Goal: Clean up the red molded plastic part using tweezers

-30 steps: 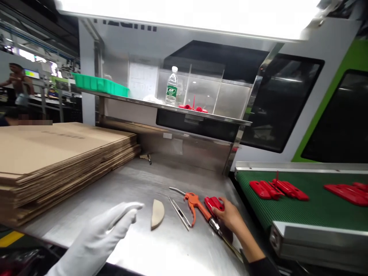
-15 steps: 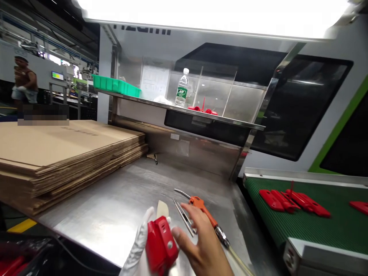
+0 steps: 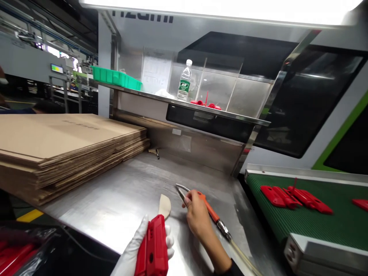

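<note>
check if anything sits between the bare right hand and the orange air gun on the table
Nothing does. The right hand is already on the orange air gun, its fingers over the trigger end. The beige scraper lies to its left, out of the way.

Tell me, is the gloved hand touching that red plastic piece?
Touching. The head view shows the gloved left hand wrapped around the red plastic piece, white fingers showing on its far side.

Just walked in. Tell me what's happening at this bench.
A person works at a steel bench. The gloved left hand holds a red plastic part. The bare right hand rests on the orange air blow gun, by the metal tweezers. More red parts lie on the green conveyor belt; flat cardboard is stacked at left.
</note>
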`<state>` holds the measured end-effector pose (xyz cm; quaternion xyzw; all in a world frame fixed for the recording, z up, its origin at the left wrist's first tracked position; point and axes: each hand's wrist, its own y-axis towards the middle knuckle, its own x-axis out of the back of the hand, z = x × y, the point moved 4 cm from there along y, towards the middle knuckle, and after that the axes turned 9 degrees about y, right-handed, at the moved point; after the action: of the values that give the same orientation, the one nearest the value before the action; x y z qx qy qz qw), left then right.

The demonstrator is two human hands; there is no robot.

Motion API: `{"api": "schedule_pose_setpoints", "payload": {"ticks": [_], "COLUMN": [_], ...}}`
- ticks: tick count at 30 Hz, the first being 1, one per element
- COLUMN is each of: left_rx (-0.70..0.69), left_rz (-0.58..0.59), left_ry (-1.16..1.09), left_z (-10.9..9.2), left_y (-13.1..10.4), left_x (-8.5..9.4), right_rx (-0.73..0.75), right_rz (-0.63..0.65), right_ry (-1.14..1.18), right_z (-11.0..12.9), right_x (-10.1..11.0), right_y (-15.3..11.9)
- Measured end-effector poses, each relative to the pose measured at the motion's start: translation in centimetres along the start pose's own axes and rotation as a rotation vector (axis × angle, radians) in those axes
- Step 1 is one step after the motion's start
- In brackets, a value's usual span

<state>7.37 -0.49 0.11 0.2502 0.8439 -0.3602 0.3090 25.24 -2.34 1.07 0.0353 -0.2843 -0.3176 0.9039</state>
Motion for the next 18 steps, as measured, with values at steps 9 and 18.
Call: {"api": "schedule_pose_setpoints", "payload": {"ticks": [9,18], "left_rx": [0.075,0.202], "left_rz": [0.046,0.332], "left_ry": [-0.265,0.159], "left_z": [-0.4,2.5], "left_y": [-0.8,-1.6], "left_x": [-0.5,-0.6], "right_rx": [-0.118,-0.063], "right_rz": [0.262,0.305], "right_ry": [0.856,0.767], "right_z": [1.5,4.8], "right_x": [1.1,3.7], "right_y": [-7.6,-9.6]}}
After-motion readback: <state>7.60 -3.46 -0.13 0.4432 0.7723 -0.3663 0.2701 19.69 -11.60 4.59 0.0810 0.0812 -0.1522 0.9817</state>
